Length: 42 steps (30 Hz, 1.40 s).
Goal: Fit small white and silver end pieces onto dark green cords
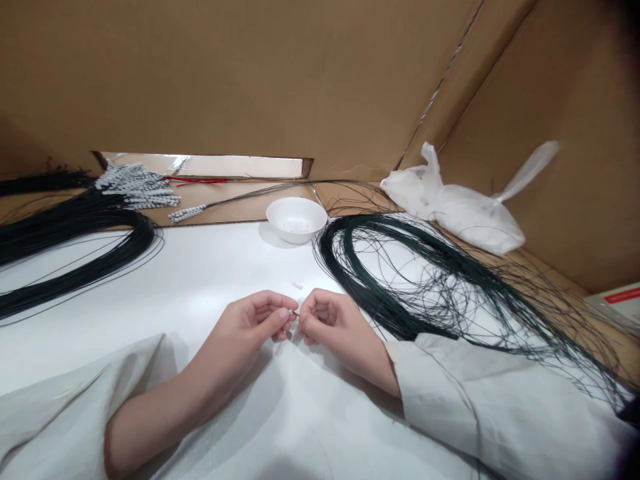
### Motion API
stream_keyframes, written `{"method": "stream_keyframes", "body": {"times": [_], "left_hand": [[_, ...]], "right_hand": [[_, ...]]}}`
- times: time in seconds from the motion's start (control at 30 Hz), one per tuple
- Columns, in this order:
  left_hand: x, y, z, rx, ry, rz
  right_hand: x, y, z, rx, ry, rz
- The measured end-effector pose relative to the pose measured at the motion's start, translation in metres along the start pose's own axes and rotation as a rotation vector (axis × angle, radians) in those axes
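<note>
Close together over the white table, my left hand (253, 319) and my right hand (333, 321) both have thumb and fingers pinched. A short bit of thin dark wire (295, 313) shows in the narrow gap between the fingertips, held from both sides. The fingers hide most of what they grip. Just beyond them a small whitish bit (297, 285) lies on the table. Farther back stands a white bowl (285, 230) with small clear or white pieces in it. Beside my right forearm lies a large loose coil of dark green wire (370, 293).
At the left lies a bundle of dark wires (75, 227) with white beaded-looking tips (137, 187). A few wires with similar tips (187, 213) rest by the cardboard wall (225, 80). Knotted white plastic bags (475, 213) sit at the back right.
</note>
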<state>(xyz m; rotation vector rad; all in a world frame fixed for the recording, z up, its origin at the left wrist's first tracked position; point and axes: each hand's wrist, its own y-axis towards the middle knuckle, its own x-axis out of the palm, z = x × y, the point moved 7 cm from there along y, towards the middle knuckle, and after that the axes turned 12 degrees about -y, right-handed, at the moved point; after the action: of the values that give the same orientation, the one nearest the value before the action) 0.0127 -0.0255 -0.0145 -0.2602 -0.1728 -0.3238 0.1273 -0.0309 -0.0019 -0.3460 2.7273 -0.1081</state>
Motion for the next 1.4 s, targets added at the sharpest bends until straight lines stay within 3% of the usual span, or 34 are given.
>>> {"method": "stream_keyframes", "body": {"times": [0.5, 0.8, 1.4], "left_hand": [[-0.0009, -0.0003, 0.0023, 0.020, 0.035, -0.001], [0.0013, -0.0004, 0.0025, 0.005, -0.015, -0.017], [0.0011, -0.0006, 0.0012, -0.021, -0.010, -0.009]], "right_hand": [[-0.0002, 0.0055, 0.0059, 0.095, 0.118, -0.091], [0.0037, 0.0087, 0.0081, 0.071, 0.162, -0.158], [0.0018, 0.0074, 0.0075, 0.075, 0.167, -0.118]]}}
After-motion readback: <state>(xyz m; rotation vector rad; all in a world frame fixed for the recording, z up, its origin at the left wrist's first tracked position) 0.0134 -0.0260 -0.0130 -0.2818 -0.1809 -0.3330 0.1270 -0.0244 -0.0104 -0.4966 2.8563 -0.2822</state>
